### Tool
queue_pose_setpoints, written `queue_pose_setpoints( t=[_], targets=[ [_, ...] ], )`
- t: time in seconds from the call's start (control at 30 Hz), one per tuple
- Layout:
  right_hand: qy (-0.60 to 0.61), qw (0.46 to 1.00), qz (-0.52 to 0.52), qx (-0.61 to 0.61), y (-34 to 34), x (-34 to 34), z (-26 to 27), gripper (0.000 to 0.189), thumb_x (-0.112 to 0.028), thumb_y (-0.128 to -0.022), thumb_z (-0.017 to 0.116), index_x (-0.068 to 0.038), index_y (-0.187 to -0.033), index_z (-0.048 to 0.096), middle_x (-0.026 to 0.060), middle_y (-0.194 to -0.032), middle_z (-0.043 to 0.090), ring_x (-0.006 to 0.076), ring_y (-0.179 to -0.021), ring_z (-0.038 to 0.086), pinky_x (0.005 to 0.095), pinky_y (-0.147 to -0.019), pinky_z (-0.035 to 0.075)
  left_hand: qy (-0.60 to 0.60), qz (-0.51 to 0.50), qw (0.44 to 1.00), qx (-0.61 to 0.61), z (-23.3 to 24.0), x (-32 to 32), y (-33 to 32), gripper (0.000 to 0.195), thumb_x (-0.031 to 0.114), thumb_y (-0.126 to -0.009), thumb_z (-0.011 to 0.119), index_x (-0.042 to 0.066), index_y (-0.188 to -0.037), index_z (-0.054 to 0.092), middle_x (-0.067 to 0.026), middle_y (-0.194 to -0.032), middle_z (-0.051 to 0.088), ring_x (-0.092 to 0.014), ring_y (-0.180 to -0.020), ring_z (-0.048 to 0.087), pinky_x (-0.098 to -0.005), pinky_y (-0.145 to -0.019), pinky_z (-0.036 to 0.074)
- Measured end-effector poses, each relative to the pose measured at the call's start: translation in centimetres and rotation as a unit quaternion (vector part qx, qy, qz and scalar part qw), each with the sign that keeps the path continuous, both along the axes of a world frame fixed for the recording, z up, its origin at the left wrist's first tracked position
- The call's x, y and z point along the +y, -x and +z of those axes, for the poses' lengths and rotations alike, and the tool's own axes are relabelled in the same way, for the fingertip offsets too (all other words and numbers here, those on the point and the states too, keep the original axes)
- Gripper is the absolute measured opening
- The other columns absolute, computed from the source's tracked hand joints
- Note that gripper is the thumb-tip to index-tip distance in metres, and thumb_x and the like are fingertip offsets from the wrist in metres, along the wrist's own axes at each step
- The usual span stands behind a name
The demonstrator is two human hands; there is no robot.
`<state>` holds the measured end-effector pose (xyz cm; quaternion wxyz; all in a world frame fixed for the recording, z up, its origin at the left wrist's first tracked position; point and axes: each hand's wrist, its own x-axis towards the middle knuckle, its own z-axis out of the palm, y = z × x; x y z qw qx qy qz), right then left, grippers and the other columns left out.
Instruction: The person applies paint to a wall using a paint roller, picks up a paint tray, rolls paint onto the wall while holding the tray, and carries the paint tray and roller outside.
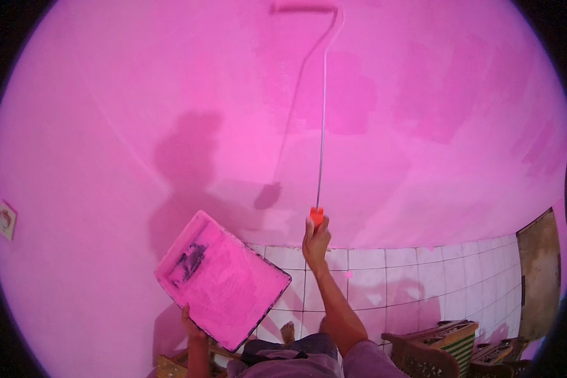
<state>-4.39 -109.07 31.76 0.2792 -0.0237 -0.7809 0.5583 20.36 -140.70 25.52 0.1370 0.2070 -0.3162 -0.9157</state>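
My right hand (316, 243) grips the orange handle (316, 216) of a paint roller. Its long thin metal rod (322, 123) rises along the pink wall (108, 156) and bends near the top of the view. The roller sleeve is hard to tell from the wall, but a dark roller-shaped shadow shows up there. With my left hand (191, 323) I hold a paint tray (236, 283) by its lower left edge. The tray is tilted and coated in pink paint, with a dark bare patch in its upper left part. Darker pink patches mark the wall around the rod.
A wall socket (6, 220) with a plug is at the far left. White floor tiles (368, 260) meet the wall's base. Carved wooden furniture (425, 347) stands at lower right, more wooden furniture (170, 366) at lower left. A brown panel (540, 276) is at the right edge.
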Motion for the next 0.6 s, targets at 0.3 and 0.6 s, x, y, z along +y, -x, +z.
queue_pose_setpoints(
  t=[0.3, 0.6],
  targets=[
    [-0.008, 0.998, -0.013, -0.063, -4.7, 2.7, -10.4, 0.037, -0.034, -0.092, 0.048, 0.0, -0.105, 0.042, 0.0234, -0.07, 0.057, 0.0429, -0.063, 0.056, 0.0449, -0.053, 0.042, 0.0, -0.011, 1.0, 0.004, -1.1, -0.2, 0.7, 0.055, 0.031, -0.085, 0.05, 0.002, -0.13, 0.038, -0.0138, -0.125, 0.05, -0.031, -0.114, 0.048, -0.0432, -0.099, 0.037],
    [-0.115, 0.97, -0.075, -0.201, -16.5, 7.9, -18.5, 0.035, -0.03, -0.091, 0.047, 0.002, -0.104, 0.041, 0.0259, -0.078, 0.058, 0.0455, -0.07, 0.057, 0.051, -0.061, 0.044, -0.016, -0.034, 0.999, -0.009, -1.1, -0.5, 0.7, 0.054, 0.032, -0.086, 0.046, 0.003, -0.131, 0.037, -0.0135, -0.127, 0.048, -0.031, -0.115, 0.046, -0.0439, -0.1, 0.036]
  ],
)
